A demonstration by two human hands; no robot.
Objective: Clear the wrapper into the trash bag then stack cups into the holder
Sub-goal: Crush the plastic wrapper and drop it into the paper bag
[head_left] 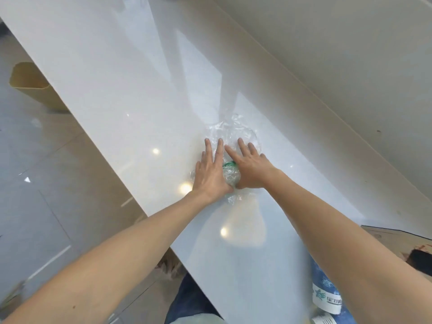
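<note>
A crumpled clear plastic wrapper (230,132) with a green printed patch lies on the glossy white counter (121,90). My left hand (211,170) and my right hand (249,168) both lie flat on top of it, fingers spread, side by side. Part of the wrapper shows between the two palms and beyond the fingertips; the rest is hidden under the hands. Neither hand is closed around it. No trash bag, cups or holder can be seen.
A tan bin (32,86) stands on the floor left of the counter. A blue and white labelled package (327,293) lies at the counter's near right. A pale wall (327,54) runs along the counter's far side. My legs are below the counter edge.
</note>
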